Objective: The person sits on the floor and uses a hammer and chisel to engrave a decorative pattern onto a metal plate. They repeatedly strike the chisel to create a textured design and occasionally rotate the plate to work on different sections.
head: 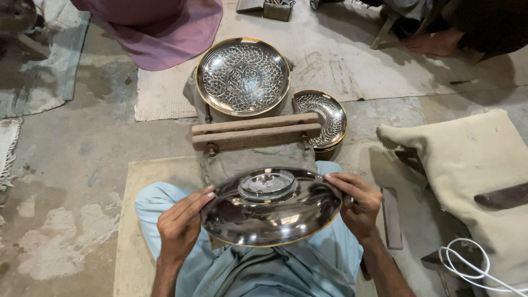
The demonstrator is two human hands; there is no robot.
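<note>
I hold a shiny silver metal bowl upside down over my lap, its round foot ring facing up and a thin gold rim at its lower edge. My left hand grips its left side with fingers laid along the rim. My right hand grips the right side. In front of me stands a wooden two-bar clamp on a cloth-covered stand. Beyond it leans a large engraved silver plate with a gold rim. A smaller engraved bowl sits to the right of the clamp.
A cream cushion lies at the right, with a white cable below it. A pink cloth lies at the top left. Another person's bare foot shows at the top right. A dark flat bar lies by my right knee.
</note>
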